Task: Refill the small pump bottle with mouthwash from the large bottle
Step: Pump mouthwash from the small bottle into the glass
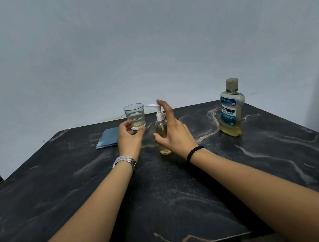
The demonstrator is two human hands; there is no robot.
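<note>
A small clear pump bottle [161, 128] with a white pump head and yellowish liquid stands upright at the table's middle. My right hand [173, 131] is spread open around its right side, thumb in front of the bottle, fingers raised beside the pump; contact is unclear. My left hand [130, 138] hovers with curled fingers just in front of a clear glass [134, 116], holding nothing. The large mouthwash bottle [231, 108], capped, with a blue label and yellowish liquid, stands far right, away from both hands.
A folded blue cloth [107, 138] lies left of the glass. The dark marbled table [161, 198] ends at a pale wall behind and at a front edge near me. A watch is on my left wrist, a black bead bracelet on my right.
</note>
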